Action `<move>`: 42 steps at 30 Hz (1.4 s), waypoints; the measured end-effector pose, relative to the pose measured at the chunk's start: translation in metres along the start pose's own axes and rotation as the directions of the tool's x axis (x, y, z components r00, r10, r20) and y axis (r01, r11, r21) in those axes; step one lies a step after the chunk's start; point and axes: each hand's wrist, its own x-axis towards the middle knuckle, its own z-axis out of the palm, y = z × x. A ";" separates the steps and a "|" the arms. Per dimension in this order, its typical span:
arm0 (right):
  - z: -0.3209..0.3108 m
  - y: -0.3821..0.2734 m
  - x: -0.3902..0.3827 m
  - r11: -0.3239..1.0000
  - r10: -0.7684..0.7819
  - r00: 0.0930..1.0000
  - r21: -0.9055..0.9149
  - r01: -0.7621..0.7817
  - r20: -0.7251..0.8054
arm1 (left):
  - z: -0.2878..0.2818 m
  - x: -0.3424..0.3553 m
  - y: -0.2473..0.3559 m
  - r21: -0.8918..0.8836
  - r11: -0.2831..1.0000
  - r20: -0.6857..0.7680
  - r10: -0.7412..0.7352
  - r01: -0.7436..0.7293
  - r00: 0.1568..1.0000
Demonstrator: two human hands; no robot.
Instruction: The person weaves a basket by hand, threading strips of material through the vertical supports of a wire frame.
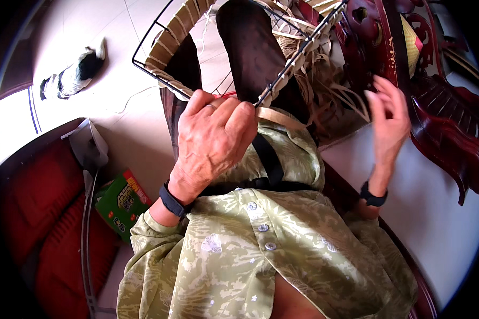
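My left hand (215, 133) is closed on the near rim of a black wire basket frame (279, 80), where a flat tan strip (282, 118) comes out from beside my thumb and curves right. The basket's rim is partly wrapped with tan strips, and it sits over my dark-clad legs (247, 48). My right hand (388, 114) is raised to the right of the basket, fingers loosely bent and apart, with nothing visibly in them. Loose tan strips (308, 69) hang in a tangle between the basket and that hand.
Carved dark-red wooden furniture (444, 114) stands at the right. A black-and-white animal (77, 72) lies on the tiled floor (90, 26) at upper left. At lower left are a red cushioned item (42, 207), a green box (122, 204) and a metal stand (88, 234).
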 end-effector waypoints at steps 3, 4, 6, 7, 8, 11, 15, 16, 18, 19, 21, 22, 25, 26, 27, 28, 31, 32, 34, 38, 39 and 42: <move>0.050 -0.059 -0.007 0.794 -0.574 0.816 0.292 0.533 0.072 | 0.002 0.001 -0.001 -0.013 1.000 -0.014 0.016 -0.016 1.000; 0.062 -0.066 0.001 0.695 -0.692 0.721 0.302 0.652 0.037 | 0.000 0.001 -0.001 -0.012 1.000 -0.008 0.011 -0.012 1.000; 0.071 -0.075 0.008 0.572 -0.797 0.604 0.304 0.762 -0.012 | 0.001 0.000 -0.001 0.008 1.000 -0.026 0.014 -0.014 1.000; 0.075 -0.079 0.011 0.507 -0.840 0.542 0.299 0.808 -0.039 | -0.001 0.001 0.000 0.003 1.000 -0.021 0.009 -0.008 1.000; 0.075 -0.080 0.018 0.473 -0.862 0.505 0.296 0.830 -0.039 | -0.002 0.001 0.001 0.014 1.000 0.002 0.002 -0.002 1.000; 0.080 -0.085 0.029 0.456 -0.876 0.483 0.307 0.836 -0.014 | -0.005 0.001 0.004 0.015 0.999 0.025 -0.047 0.047 0.999; 0.091 -0.091 0.043 0.534 -0.837 0.538 0.372 0.759 0.105 | 0.002 -0.005 0.005 -0.179 0.972 -0.066 -0.168 0.154 0.984; 0.091 -0.094 0.045 0.570 -0.816 0.554 0.384 0.726 0.166 | 0.003 -0.008 0.006 -0.245 0.949 -0.036 -0.214 0.199 0.976; 0.089 -0.102 0.047 0.618 -0.783 0.568 0.419 0.665 0.253 | 0.006 -0.009 0.007 -0.308 0.927 -0.064 -0.244 0.213 0.968; 0.089 -0.102 0.048 0.625 -0.780 0.557 0.398 0.671 0.286 | 0.007 -0.009 0.006 -0.340 0.915 -0.077 -0.258 0.218 0.963; 0.088 -0.100 0.052 0.637 -0.769 0.533 0.355 0.684 0.352 | 0.008 -0.011 0.005 -0.376 0.903 -0.091 -0.258 0.207 0.962; 0.089 -0.100 0.054 0.639 -0.768 0.531 0.366 0.677 0.358 | 0.009 -0.011 0.005 -0.394 0.897 -0.097 -0.259 0.202 0.961; 0.090 -0.098 0.057 0.649 -0.760 0.530 0.393 0.652 0.377 | 0.009 -0.010 0.001 -0.320 0.938 -0.105 -0.177 0.135 0.979; 0.089 -0.099 0.058 0.652 -0.758 0.530 0.406 0.641 0.381 | 0.009 -0.010 0.001 -0.263 0.958 -0.114 -0.146 0.112 0.983; 0.088 -0.099 0.058 0.654 -0.756 0.529 0.420 0.629 0.385 | 0.008 -0.010 0.001 -0.204 0.975 -0.121 -0.116 0.089 0.986; 0.087 -0.098 0.058 0.651 -0.759 0.522 0.442 0.617 0.389 | 0.008 -0.010 0.001 -0.143 0.987 -0.126 -0.085 0.067 0.988; 0.081 -0.096 0.060 0.658 -0.752 0.490 0.525 0.539 0.440 | 0.005 -0.010 0.005 -0.116 0.992 -0.131 -0.056 0.041 0.990; 0.075 -0.097 0.061 0.672 -0.740 0.472 0.563 0.481 0.480 | 0.004 -0.010 0.005 -0.120 0.992 -0.122 -0.059 0.045 0.991; 0.071 -0.102 0.065 0.637 -0.768 0.426 0.636 0.435 0.478 | 0.004 -0.010 0.006 -0.124 0.991 -0.118 -0.059 0.044 0.991; 0.071 -0.104 0.069 0.597 -0.800 0.321 0.727 0.339 0.507 | 0.001 -0.008 0.004 -0.155 0.988 -0.086 -0.037 0.023 0.996; 0.071 -0.104 0.071 0.573 -0.818 0.300 0.746 0.338 0.491 | 0.001 -0.008 0.004 -0.133 0.991 -0.090 -0.029 0.017 0.995; 0.070 -0.102 0.075 0.553 -0.832 0.274 0.758 0.347 0.482 | 0.005 -0.009 0.004 -0.090 0.996 -0.110 -0.023 0.013 0.994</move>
